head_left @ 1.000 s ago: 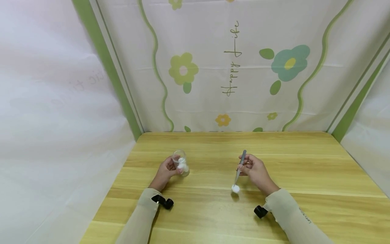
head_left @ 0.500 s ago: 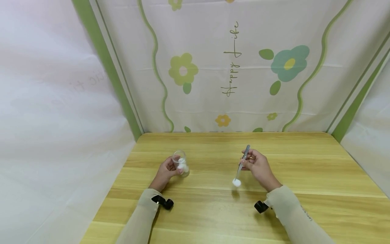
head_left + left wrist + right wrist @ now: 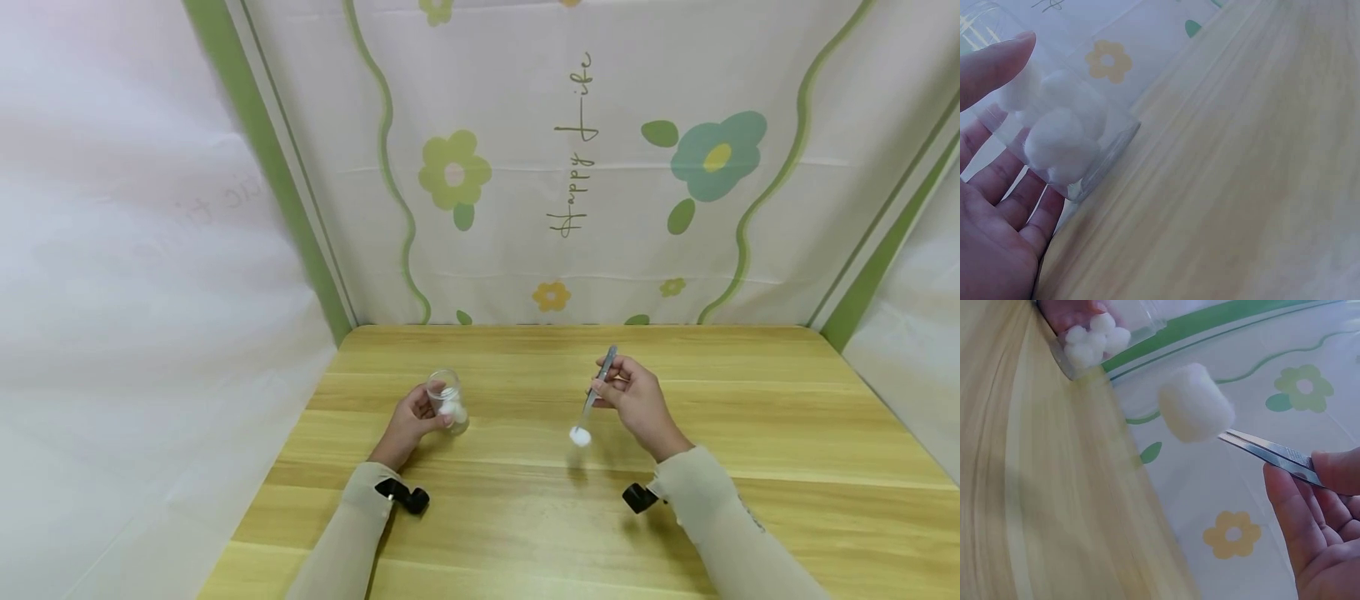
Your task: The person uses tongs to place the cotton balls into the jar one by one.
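My left hand (image 3: 406, 429) grips a clear glass jar (image 3: 444, 385), thumb on the near side and fingers behind. Several white cotton balls (image 3: 1057, 140) lie inside it, and its base appears to rest on the table. In my right hand (image 3: 636, 406) a pair of metal tweezers (image 3: 600, 380) is pinched between thumb and fingers, tips pointing down. One cotton ball (image 3: 1196, 403) is caught at the tweezer tips, held above the table to the right of the jar. No lid shows on the jar.
The wooden table (image 3: 517, 525) spans the space beneath both hands. A white curtain (image 3: 510, 100) with printed flowers hangs behind its far edge, and pale fabric (image 3: 150, 292) hangs at the left side. A small black camera sits on each wrist.
My right hand has lifted the tweezers and cotton ball higher and away from me, so the ball's shadow stands apart below it. The left hand and jar stay put.
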Tool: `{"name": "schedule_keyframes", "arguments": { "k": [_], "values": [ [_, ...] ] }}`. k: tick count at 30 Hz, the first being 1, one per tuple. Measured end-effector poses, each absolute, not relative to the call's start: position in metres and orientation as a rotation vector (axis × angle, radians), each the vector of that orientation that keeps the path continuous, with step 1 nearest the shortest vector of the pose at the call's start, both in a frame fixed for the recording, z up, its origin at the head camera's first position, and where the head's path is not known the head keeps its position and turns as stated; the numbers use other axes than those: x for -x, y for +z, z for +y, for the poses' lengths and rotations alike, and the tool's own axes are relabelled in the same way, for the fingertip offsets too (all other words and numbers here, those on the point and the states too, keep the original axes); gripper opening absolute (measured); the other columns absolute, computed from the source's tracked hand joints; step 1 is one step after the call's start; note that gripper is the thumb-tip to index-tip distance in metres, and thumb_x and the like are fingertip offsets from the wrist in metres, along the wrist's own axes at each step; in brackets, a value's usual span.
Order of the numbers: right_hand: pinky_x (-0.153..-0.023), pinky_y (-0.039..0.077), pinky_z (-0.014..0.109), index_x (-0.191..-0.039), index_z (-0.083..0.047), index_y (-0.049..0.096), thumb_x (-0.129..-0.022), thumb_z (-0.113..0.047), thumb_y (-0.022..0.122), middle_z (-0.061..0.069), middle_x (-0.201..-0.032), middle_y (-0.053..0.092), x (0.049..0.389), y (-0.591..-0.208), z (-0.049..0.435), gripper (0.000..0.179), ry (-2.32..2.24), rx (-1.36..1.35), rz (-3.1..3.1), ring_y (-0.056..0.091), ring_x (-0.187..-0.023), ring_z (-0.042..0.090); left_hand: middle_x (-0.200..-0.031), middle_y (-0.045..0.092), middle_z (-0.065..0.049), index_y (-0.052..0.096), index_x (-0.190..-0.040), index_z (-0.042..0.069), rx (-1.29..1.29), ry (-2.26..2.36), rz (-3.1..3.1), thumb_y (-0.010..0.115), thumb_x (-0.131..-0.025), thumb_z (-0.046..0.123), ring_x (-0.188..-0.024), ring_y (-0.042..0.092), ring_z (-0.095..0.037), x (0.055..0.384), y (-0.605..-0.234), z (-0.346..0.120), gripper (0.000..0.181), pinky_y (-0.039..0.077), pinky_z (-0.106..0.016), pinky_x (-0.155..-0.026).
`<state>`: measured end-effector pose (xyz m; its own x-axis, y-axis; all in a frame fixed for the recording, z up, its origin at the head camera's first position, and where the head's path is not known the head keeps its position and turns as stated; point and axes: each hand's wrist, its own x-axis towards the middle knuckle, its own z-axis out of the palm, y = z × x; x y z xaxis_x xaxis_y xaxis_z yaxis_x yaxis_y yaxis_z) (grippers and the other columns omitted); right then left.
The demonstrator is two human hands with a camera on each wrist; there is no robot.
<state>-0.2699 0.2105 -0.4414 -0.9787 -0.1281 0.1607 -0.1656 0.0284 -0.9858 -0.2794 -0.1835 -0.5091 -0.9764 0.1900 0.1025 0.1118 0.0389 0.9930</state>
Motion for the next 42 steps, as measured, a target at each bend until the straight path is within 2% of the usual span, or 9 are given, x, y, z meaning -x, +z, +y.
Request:
{"name": "schedule_keyframes", "arguments": {
  "k": [6,10,14,18,21,24,28,33,42],
  "values": [
    [-0.075,0.056,0.042,-0.128,0.004,0.050,-0.094,-0.005,0.064,0.020,-0.101,0.053,0.273,-0.439,0.204,0.038,2.205,-0.311,-2.174,0.065,-0.097,0.039,-0.128,0.058,-0.013,0.053,-0.136,0.011,-0.318,2.113,2.217,0.083,-0.078,0.014,-0.114,0.056,-0.027,0.279,-0.508,-0.182,0.065,0.047,-0.028,-0.092],
    [-0.075,0.056,0.041,-0.127,0.006,0.049,-0.094,-0.002,0.063,0.019,-0.100,0.054,0.276,-0.438,0.199,0.036,2.223,-0.313,-2.149,0.065,-0.097,0.039,-0.128,0.058,-0.015,0.051,-0.137,0.007,-0.323,2.112,2.215,0.082,-0.079,0.009,-0.114,0.056,-0.027,0.280,-0.507,-0.181,0.066,0.047,-0.028,-0.092],
    [-0.075,0.056,0.041,-0.126,0.008,0.049,-0.094,-0.001,0.062,0.023,-0.102,0.054,0.279,-0.437,0.194,0.036,2.231,-0.287,-2.132,0.066,-0.096,0.039,-0.129,0.057,-0.016,0.048,-0.139,0.003,-0.327,2.100,2.200,0.079,-0.082,0.004,-0.113,0.055,-0.026,0.279,-0.503,-0.179,0.065,0.047,-0.028,-0.092],
    [-0.076,0.056,0.040,-0.127,0.008,0.048,-0.095,-0.001,0.062,0.024,-0.105,0.053,0.282,-0.437,0.190,0.036,2.256,-0.270,-2.096,0.066,-0.096,0.035,-0.129,0.057,-0.015,0.049,-0.139,0.005,-0.316,2.099,2.202,0.079,-0.081,0.005,-0.114,0.055,-0.026,0.280,-0.504,-0.180,0.065,0.047,-0.029,-0.093],
    [-0.076,0.056,0.039,-0.123,0.008,0.049,-0.095,0.000,0.060,0.018,-0.113,0.052,0.284,-0.438,0.187,0.032,2.273,-0.275,-2.056,0.067,-0.095,0.032,-0.129,0.057,-0.016,0.051,-0.138,0.006,-0.314,2.104,2.219,0.081,-0.080,0.007,-0.114,0.056,-0.026,0.281,-0.509,-0.181,0.065,0.047,-0.028,-0.093],
    [-0.076,0.056,0.039,-0.122,0.008,0.049,-0.095,0.002,0.060,0.018,-0.113,0.052,0.286,-0.438,0.182,0.030,2.291,-0.278,-2.017,0.067,-0.094,0.031,-0.129,0.057,-0.016,0.049,-0.139,0.004,-0.315,2.106,2.218,0.080,-0.080,0.006,-0.114,0.055,-0.025,0.280,-0.508,-0.181,0.066,0.046,-0.027,-0.093],
    [-0.077,0.056,0.040,-0.127,0.006,0.048,-0.094,0.002,0.061,0.020,-0.104,0.054,0.289,-0.439,0.176,0.035,2.314,-0.275,-1.983,0.066,-0.096,0.036,-0.129,0.057,-0.015,0.051,-0.138,0.006,-0.311,2.107,2.217,0.081,-0.080,0.009,-0.115,0.055,-0.026,0.280,-0.508,-0.183,0.067,0.046,-0.027,-0.094],
    [-0.078,0.056,0.040,-0.127,0.006,0.047,-0.094,0.001,0.061,0.022,-0.106,0.053,0.291,-0.439,0.170,0.036,2.339,-0.271,-1.954,0.063,-0.099,0.041,-0.129,0.058,-0.013,0.052,-0.137,0.011,-0.317,2.102,2.222,0.083,-0.079,0.014,-0.118,0.054,-0.027,0.280,-0.510,-0.183,0.066,0.045,-0.028,-0.095],
    [-0.079,0.055,0.040,-0.126,0.004,0.049,-0.093,0.000,0.063,0.024,-0.108,0.053,0.294,-0.435,0.157,0.036,2.381,-0.225,-1.902,0.062,-0.100,0.043,-0.129,0.058,-0.014,0.052,-0.137,0.011,-0.315,2.103,2.224,0.084,-0.078,0.016,-0.118,0.054,-0.028,0.279,-0.510,-0.184,0.067,0.046,-0.028,-0.094]
  ]
}}
